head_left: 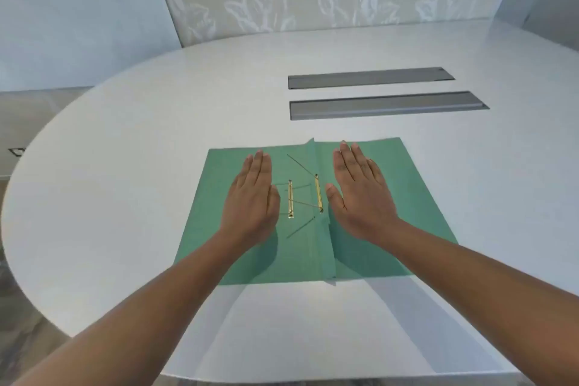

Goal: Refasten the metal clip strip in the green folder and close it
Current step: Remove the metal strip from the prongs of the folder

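Head view: one green folder (391,197) lies open on the white surface (156,135), with both hands spread flat on it. Left hand (252,197) presses the left leaf and right hand (360,194) the right leaf; each grip is released, fingers extended, grasping nothing. Between the two hands lie two gold metal pieces: a loose clip strip (290,199) just beside the left thumb, and a base bar (318,194) at the spine fold, just beside the right thumb. Thin prongs (302,164) splay outward from the base bar, one reaching ahead of the hands, one back toward the wrists.

Risks, as judged: the prongs are slender and may bend or kink if the strip is forced on at an angle; the strip's end holes may miss the prongs unless these are raised upright first; closing the cover before the prongs are folded flat would leave the strip unsecured.

Count: one folder, two gold pieces, two hands, two grey inset panels (388,105) beyond the fingertips.
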`<state>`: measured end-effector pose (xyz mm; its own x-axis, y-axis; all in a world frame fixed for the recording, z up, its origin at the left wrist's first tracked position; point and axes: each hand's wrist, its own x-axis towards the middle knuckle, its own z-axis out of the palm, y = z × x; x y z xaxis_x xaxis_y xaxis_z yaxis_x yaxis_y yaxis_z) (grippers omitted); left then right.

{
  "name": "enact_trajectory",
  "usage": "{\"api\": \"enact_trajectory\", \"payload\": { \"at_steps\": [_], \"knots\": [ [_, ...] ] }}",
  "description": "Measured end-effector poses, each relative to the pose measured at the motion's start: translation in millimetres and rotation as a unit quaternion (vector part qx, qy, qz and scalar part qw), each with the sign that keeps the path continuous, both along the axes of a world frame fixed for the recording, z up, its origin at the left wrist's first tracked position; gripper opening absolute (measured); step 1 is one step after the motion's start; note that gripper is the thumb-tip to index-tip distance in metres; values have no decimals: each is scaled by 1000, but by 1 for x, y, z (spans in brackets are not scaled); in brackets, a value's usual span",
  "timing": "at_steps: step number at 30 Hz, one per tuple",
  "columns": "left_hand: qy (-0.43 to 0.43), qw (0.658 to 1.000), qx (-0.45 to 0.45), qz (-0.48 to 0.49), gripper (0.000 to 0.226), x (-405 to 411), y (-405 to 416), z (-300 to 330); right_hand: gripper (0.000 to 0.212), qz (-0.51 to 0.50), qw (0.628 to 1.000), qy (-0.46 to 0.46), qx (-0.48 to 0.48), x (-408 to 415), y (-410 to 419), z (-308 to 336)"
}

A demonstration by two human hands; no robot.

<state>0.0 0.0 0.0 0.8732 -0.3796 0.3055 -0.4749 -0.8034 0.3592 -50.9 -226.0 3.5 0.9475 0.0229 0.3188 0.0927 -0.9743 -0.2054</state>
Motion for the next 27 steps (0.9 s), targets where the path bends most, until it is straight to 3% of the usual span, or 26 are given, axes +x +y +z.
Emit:
{"api": "enact_trajectory", "payload": {
  "at_steps": [5,11,16,27],
  "knots": [
    [70,997,-33,5,61,-6,8,-20,67,-6,999,40,0,-14,0,-23],
    [108,993,47,-8,64,-10,13,-36,62,5,998,62,-33,-29,0,-37],
    [103,986,128,-2,69,-14,15,-48,58,-1,997,73,-29,-36,-1,-41],
    [93,984,153,4,71,-14,13,-54,52,3,992,102,77,-37,-6,-44]
  ]
}}
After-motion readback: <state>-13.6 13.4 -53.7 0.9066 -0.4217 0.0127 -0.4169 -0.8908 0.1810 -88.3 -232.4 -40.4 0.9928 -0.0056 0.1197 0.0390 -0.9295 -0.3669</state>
